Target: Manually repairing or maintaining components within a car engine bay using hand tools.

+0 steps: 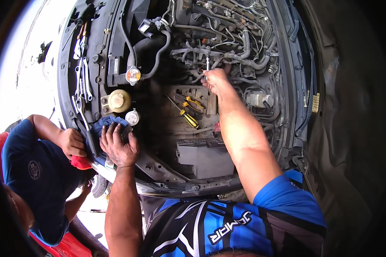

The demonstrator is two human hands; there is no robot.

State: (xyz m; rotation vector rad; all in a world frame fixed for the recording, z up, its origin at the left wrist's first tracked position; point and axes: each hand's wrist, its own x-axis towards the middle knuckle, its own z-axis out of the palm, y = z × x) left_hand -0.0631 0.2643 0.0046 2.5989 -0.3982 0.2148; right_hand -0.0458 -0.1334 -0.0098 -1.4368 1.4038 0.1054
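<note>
1. Deep in the open engine bay, right hand (214, 81) reached among grey hoses, fingers closed round the lower end of a slim silver metal tool (207, 64) standing upright above the fist.
2. Left hand (118, 143) spread flat, fingers open, pressed on a crumpled blue cloth (109, 124) at the bay's front edge, gripping nothing, serving as a brace.
3. Yellow-handled screwdrivers (188, 115) lay loose on the dark battery top just below the working hand; silver spanners (82, 81) lined the left rim, beside a cream round-capped reservoir (118, 100).
4. Another person in a dark blue shirt stood at the left, one hand (72, 143) resting on the car's edge near a red rag (80, 162).
5. Judged best done thus: tool kept straight on its fastener, wrist turned slowly, weight held on the braced left palm, nearby hoses left unstrained. Tip of the tool hidden among hoses, so seating could not be told.
</note>
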